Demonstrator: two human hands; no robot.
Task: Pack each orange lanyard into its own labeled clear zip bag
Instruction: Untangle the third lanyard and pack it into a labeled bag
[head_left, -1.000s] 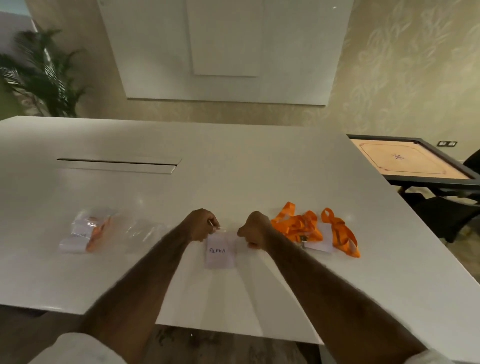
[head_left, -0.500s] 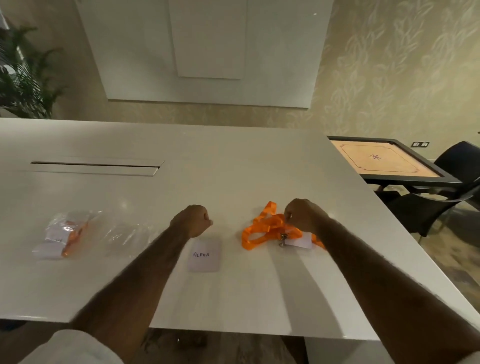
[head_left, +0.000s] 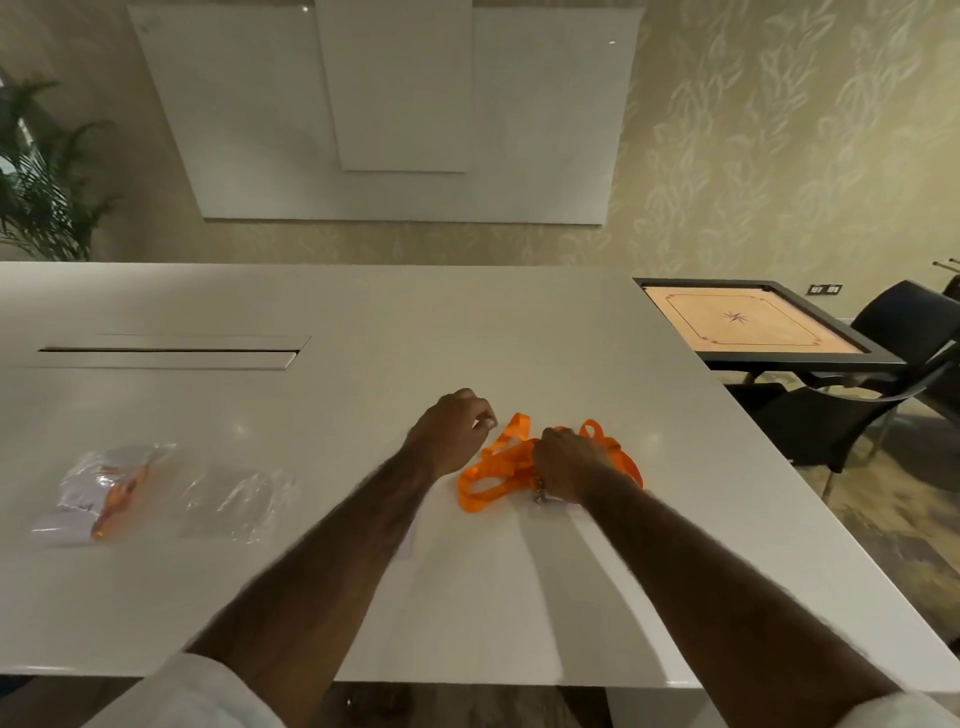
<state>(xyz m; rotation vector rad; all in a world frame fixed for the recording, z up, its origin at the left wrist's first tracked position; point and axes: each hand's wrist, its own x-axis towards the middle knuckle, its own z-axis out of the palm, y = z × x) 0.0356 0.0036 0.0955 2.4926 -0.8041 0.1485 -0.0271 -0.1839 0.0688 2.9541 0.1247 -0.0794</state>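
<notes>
- left hand (head_left: 452, 431) has moved right from the labelled bag (head_left: 411, 543) to just beside the orange lanyards (head_left: 493, 473), fingers curled, holding nothing.
- right hand (head_left: 571, 462) grips those lanyards on the white table (head_left: 467, 322).
- well left lie a packed bag (head_left: 98, 493) and an empty clear bag (head_left: 234, 499).

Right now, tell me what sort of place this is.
Probably an office meeting or break room: a large white table with a cable hatch, a wall-mounted white board, and a carrom board beside black chairs.
</notes>
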